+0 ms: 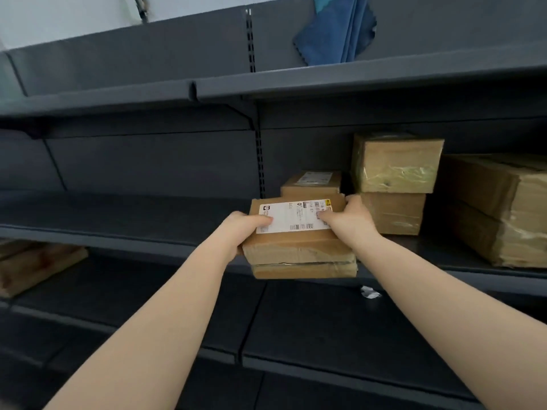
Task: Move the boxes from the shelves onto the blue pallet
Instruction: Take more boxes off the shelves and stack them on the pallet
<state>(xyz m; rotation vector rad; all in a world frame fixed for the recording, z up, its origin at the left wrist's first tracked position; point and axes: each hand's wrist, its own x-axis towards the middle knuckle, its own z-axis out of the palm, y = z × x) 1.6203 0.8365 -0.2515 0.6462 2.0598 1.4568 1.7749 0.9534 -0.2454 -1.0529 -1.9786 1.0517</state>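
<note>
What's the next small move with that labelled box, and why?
Probably draw the labelled box straight back off the shelf: the left hand and right hand already grip its ends, and it overhangs the shelf edge.

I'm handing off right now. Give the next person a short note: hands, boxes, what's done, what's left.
Left hand and right hand grip the labelled box by its sides, at the middle shelf edge; a thinner box sits under it.
Still shelved: small box, two stacked boxes, large box, one lower left.
Blue pallet not in view, so what's done is unknown.
</note>
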